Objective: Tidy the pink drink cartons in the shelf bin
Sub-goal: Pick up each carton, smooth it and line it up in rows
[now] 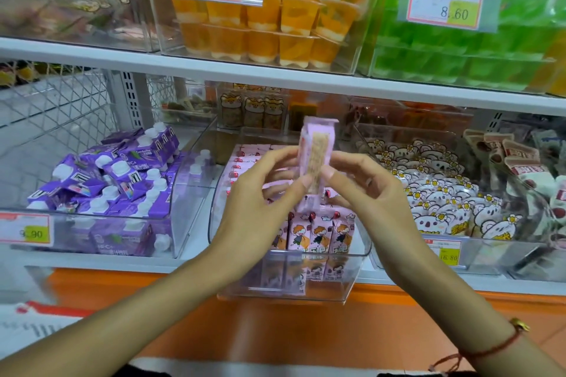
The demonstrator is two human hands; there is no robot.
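We hold one pink carton point(315, 159) upright between both hands, above the clear bin point(352, 257).

Our left hand point(260, 193) and right hand point(364, 190) pinch its sides. Below them more cartons point(318, 236) stand, partly hidden by our fingers. Purple cartons point(116, 174) sit left, koala packs point(441, 193) right; the carton's print is blurred.

I see a clear, glossy plastic bin point(352, 266) at frame centre, holding pink cartons point(318, 234) of smooth printed card. The raised carton point(315, 159) looks matt. At left, the purple packs point(116, 171) shine, with white plastic caps. Upper left, a wire mesh point(61, 95) looks metal; the shelf edge point(214, 69) is smooth white.
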